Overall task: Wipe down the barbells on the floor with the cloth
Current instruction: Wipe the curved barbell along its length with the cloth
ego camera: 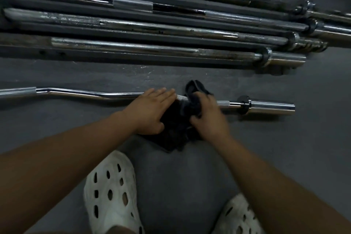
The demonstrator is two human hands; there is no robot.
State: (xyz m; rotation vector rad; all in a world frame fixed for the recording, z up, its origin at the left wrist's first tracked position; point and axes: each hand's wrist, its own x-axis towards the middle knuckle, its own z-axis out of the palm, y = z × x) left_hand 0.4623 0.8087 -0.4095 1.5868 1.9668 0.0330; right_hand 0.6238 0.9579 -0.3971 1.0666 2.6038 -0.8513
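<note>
Five bars on the floor (57,129): four straight barbells (152,48) side by side at the far side, and one curl bar (85,93) on its own, nearest the person. The curl bar's long axis runs left to right across their front.

The cloth (175,129) is dark and draped over the curl bar's shaft right of centre, with its loose end trailing on the floor toward the person.

- Right hand (209,115): fingers curled round the bunched cloth, clamping it onto the shaft. This looks like the working hand.
- Left hand (152,109): flat, fingers straight across the shaft, thumb on the cloth edge. It's pressing down, not gripping, so I read it as steadying the bar.

Key relation: just beyond the right hand, bare shaft runs out to the collar (244,105) and sleeve (271,107). The long kinked stretch lies left of the left hand. A stroke has to slide along that left-right axis. The right end is a short reach. The left run is longer and will probably need the flat hand lifted or the person to shift over.

The straight barbells lie well apart from both hands. White clogs (112,192) at the bottom of the view.
</note>
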